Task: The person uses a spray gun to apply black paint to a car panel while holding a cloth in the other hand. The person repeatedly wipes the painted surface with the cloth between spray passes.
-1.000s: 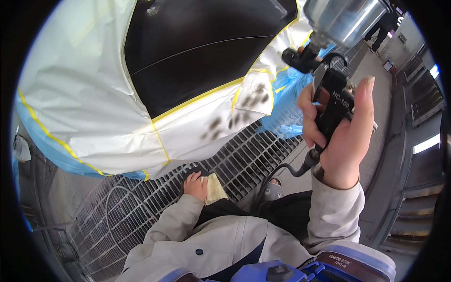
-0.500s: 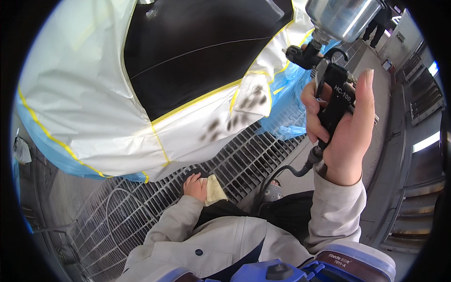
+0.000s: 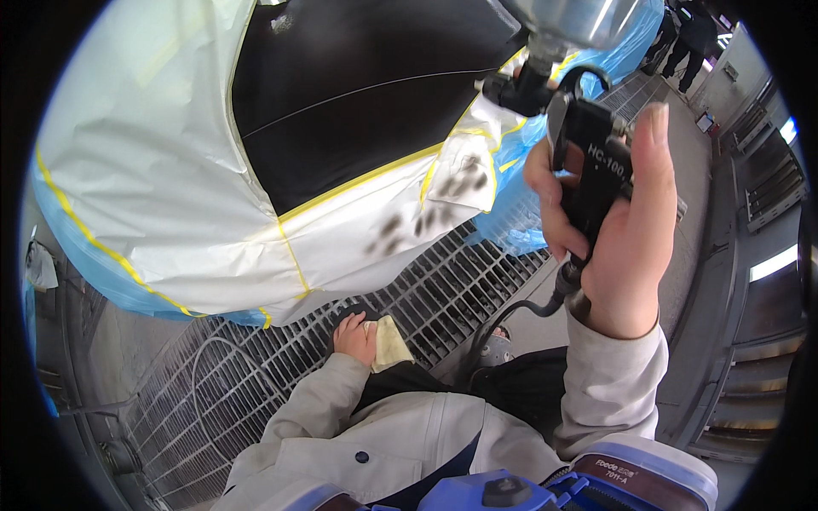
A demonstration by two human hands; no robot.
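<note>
My right hand [image 3: 626, 243] is raised, its fingers wrapped around the black grip of a spray gun [image 3: 586, 157]. A rounded clear cup [image 3: 579, 21] sits on top of the gun, cut off by the upper edge. The gun's nozzle points left, toward a glossy black body panel [image 3: 366, 111]. White masking sheet [image 3: 196, 255] edged with yellow tape surrounds the panel, and dark spray spots mark it at the lower right. My left hand [image 3: 354, 336] rests on my knee, closed on a pale yellow cloth [image 3: 391, 345].
A dark hose [image 3: 532, 308] runs down from the gun past my foot. Metal floor grating [image 3: 426, 298] lies below the panel. Blue plastic film [image 3: 515, 221] hangs on its right side. Another person [image 3: 690, 47] stands far right. A grey wall with vents [image 3: 771, 187] lines the right.
My right hand has swung the spray gun a little to the left, nearer the black panel in the picture. My left hand stays on the knee with the cloth.
</note>
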